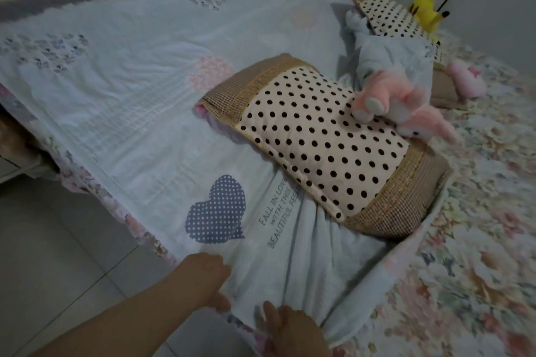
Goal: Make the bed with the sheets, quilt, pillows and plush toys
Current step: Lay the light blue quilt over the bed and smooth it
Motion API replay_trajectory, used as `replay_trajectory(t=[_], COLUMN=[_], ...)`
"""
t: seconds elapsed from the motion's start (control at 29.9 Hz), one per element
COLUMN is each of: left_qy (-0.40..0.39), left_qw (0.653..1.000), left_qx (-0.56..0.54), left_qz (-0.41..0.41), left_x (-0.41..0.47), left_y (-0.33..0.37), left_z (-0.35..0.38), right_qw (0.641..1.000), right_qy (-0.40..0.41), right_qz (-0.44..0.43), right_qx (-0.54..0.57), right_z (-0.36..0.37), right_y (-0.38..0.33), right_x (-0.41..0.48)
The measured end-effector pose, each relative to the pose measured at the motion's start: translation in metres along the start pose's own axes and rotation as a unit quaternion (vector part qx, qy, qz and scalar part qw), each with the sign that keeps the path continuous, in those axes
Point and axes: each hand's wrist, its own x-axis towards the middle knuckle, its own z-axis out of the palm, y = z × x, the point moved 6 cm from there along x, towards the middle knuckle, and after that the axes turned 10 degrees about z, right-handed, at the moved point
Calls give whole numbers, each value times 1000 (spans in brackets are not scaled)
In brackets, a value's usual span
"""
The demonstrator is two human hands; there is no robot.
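Head view: the pale blue heart-print quilt (162,113) lies spread over the bed. The left hand (203,278) grips its near edge, fingers curled around the cloth. The right hand (293,330) rests on the bunched edge just beside it; blur hides whether its fingers clamp. A polka-dot pillow (319,148) lies on the quilt with a pink plush toy (385,101) on top, and the floral sheet (478,240) shows to the right.

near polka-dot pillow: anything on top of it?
A pink plush toy lies across the far right corner of the pillow; the rest of its dotted top is bare. The corner beneath the toy is covered. The pillow itself lies on the white quilt.
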Motion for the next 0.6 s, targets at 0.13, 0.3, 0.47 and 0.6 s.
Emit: replay_trajectory(t=[0.13,0.3,0.47,0.6], left_qy=[-6,119,223,272], left_qw=[999,990,963,922], left_qx=[-44,-77,-149,-261], left_qz=[-20,-21,-35,-88], left_x=[8,19,43,98], left_y=[0,8,26,41], left_z=[-32,-119,-181,-235], right_qw=[974,970,968,970], right_qy=[-31,40,106,124], right_qz=[81,127,94,63], right_qx=[208,205,208,199], right_z=[-79,-172,-237,-278], right_y=[11,45,76,124], right_x=[26,86,130,181])
